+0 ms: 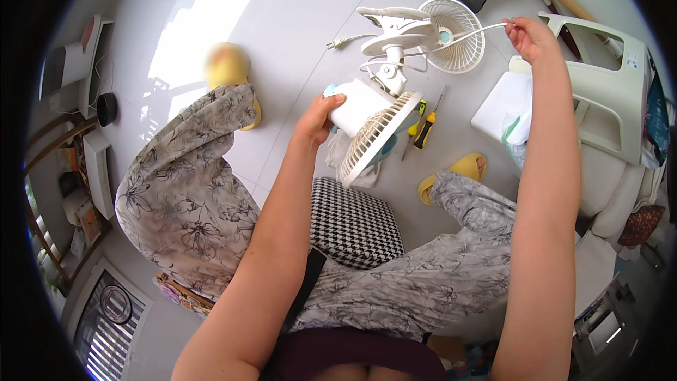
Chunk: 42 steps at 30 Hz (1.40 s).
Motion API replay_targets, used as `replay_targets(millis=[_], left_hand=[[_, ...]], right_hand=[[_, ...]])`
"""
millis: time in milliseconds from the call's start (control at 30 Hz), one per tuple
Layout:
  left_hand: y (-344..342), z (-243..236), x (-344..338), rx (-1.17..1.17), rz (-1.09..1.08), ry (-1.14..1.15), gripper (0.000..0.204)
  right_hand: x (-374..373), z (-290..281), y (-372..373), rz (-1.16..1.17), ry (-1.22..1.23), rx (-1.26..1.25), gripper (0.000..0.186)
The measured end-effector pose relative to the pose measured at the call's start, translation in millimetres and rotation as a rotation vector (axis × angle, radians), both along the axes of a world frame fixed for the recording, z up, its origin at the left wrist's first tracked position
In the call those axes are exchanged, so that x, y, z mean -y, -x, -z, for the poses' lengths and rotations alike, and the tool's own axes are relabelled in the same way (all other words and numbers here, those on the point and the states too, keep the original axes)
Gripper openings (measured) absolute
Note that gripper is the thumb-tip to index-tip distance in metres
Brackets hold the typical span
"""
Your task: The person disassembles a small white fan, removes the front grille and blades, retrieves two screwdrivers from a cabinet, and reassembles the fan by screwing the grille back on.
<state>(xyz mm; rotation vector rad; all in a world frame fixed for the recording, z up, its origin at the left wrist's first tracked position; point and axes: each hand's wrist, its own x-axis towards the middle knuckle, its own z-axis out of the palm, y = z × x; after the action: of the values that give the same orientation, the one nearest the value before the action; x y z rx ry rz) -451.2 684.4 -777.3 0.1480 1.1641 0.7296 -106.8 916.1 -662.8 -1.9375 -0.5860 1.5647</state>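
A white clip fan is tilted over the floor in front of me, its round base pointing away and its caged blade side facing down to the right. My left hand is closed around the rear of its white motor housing. Off to the right, my right hand pinches the white power cord, which stretches from the fan's base. The two-pin plug hangs left of the base. A round white fan grille lies beyond the cord. Light-blue blades show partly through the near cage.
Two yellow-and-black screwdrivers lie on the tiles right of the fan. A crumpled pale cloth is beneath it, near a houndstooth cushion. A white plastic chair and a white box stand right. My feet wear yellow slippers.
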Motion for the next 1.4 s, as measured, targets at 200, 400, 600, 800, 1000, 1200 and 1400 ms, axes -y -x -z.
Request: replay_targets(millis=[200, 400, 600, 800, 1000, 1200, 1400], left_hand=[[-5, -1, 0, 0.082, 0.001, -0.02, 0.064], [-3, -6, -8, 0.161, 0.087, -0.109, 0.06], [-6, -15, -17, 0.13, 0.268, -0.134, 0.055], [1, -8, -10, 0.065, 0.274, -0.006, 0.055], [-1, 2, -10, -0.11, 0.232, 0.026, 0.06], [-3, -9, -19, -0.301, 0.359, -0.099, 0.066], [-6, -21, -15, -0.399, 0.477, -0.151, 0.066]], right_hand=[[26, 29, 24, 0.136, -0.045, -0.028, 0.026], [38, 38, 42, -0.519, 0.152, 0.688, 0.022], [6, 1, 77, -1.223, -0.179, 0.896, 0.026], [23, -25, 70, -1.021, -0.678, 0.401, 0.021], [23, -71, 5, -0.758, 0.084, 0.061, 0.029], [20, -92, 39, -0.212, -0.189, -0.449, 0.04], [-26, -76, 138, 0.318, -0.203, -0.894, 0.031]])
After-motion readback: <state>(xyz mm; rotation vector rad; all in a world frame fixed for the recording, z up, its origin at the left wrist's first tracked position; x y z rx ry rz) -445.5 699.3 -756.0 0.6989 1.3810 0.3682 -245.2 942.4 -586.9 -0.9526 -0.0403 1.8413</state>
